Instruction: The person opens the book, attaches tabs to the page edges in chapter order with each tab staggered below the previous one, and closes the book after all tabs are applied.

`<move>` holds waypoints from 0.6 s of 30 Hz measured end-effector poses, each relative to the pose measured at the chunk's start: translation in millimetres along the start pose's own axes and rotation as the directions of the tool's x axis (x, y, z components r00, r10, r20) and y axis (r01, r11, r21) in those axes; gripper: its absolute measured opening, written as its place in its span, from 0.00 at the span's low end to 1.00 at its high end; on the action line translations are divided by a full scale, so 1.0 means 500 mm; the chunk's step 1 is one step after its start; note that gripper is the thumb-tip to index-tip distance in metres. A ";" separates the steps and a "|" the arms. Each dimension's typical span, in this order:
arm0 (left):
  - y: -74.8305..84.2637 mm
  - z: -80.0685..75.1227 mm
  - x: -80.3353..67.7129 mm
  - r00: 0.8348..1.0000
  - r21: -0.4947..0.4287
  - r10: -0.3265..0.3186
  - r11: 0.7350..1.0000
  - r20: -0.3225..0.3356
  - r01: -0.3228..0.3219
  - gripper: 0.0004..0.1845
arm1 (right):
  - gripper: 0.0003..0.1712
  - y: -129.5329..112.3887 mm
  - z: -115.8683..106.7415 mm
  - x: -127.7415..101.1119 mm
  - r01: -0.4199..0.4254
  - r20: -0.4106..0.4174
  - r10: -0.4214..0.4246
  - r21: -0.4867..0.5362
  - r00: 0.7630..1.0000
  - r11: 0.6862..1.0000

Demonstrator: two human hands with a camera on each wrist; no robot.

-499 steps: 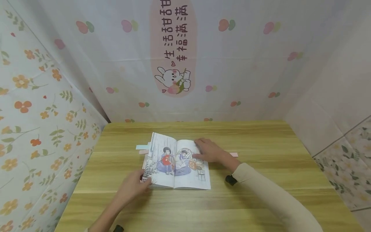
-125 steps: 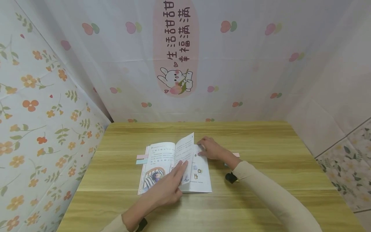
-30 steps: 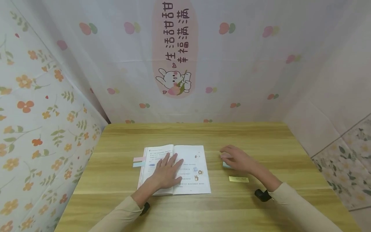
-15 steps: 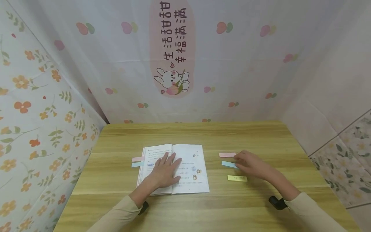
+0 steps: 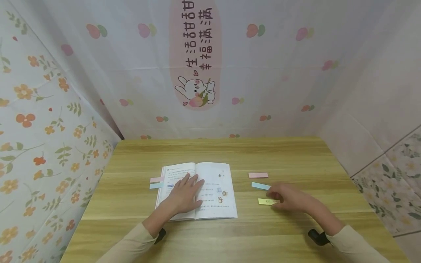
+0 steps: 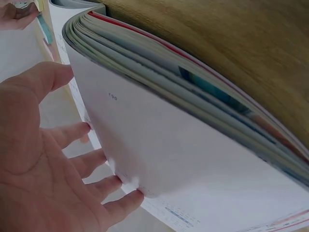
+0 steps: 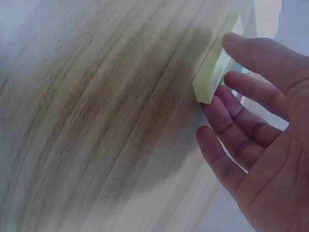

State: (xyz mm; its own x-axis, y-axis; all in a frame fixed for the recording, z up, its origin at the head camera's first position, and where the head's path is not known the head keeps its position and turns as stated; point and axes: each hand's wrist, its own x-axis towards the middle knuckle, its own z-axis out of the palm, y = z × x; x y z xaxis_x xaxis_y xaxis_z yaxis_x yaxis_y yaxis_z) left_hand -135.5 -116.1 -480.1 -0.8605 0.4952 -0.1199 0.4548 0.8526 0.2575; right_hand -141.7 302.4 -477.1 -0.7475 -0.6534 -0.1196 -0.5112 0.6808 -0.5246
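An open book (image 5: 217, 175) lies on the table, text on its left page and small cartoon pictures on the right. My left hand (image 5: 185, 195) rests on it, fingers spread across the fold; in the left wrist view the fingertips press the page (image 6: 159, 140). My right hand (image 5: 291, 197) is over the right end of a yellow sticky note pad (image 5: 264, 201), fingers loosely bent. In the right wrist view the thumb tip overlaps the yellow pad (image 7: 217, 67), and the other fingertips are close beside it. A blue sticky note pad (image 5: 260, 186) lies just beyond, partly covered by the fingers.
A pink sticky note pad (image 5: 258, 175) lies behind the blue one. From the book's left edge stick out a pink tab (image 5: 155, 179) and a blue tab (image 5: 155, 185). A wooden table (image 5: 217, 241) carries everything, with a printed curtain (image 5: 263, 80) behind it.
Earlier, the hands turned the book's pages. Within the last second my right hand has moved off the pink and blue pads and toward me to the yellow one. My left hand stays on the book.
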 end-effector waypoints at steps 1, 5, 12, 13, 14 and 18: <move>-0.001 0.000 -0.002 1.000 0.001 0.002 1.000 -0.001 -0.002 0.38 | 0.17 0.000 0.002 0.000 0.001 0.008 -0.001 -0.006 1.000 1.000; -0.002 -0.002 -0.010 1.000 -0.003 -0.001 1.000 -0.002 0.001 0.38 | 0.16 0.000 0.008 0.003 0.029 0.013 -0.028 -0.015 1.000 0.999; -0.005 -0.001 -0.014 1.000 -0.003 0.001 1.000 -0.008 -0.001 0.38 | 0.16 0.000 0.013 0.008 0.018 -0.004 -0.018 0.004 1.000 1.000; -0.006 -0.001 -0.014 1.000 -0.005 0.001 1.000 -0.009 -0.001 0.38 | 0.15 0.000 0.014 0.008 0.012 -0.005 -0.012 0.009 1.000 1.000; -0.006 -0.001 -0.014 1.000 -0.006 0.001 1.000 -0.009 -0.001 0.38 | 0.15 0.000 0.014 0.008 0.007 -0.006 -0.007 0.010 1.000 1.000; -0.004 -0.004 -0.017 1.000 -0.012 -0.004 1.000 -0.006 0.004 0.38 | 0.14 -0.001 0.014 0.010 -0.001 -0.013 0.001 0.022 1.000 1.000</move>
State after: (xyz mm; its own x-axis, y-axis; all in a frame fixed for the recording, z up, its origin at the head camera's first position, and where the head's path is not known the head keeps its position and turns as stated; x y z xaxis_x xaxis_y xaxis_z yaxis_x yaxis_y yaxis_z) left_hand -129.7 -122.4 -477.6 -0.8638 0.4905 -0.1154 0.4484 0.8527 0.2681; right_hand -142.1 296.5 -483.0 -0.7538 -0.6481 -0.1089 -0.5012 0.6741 -0.5426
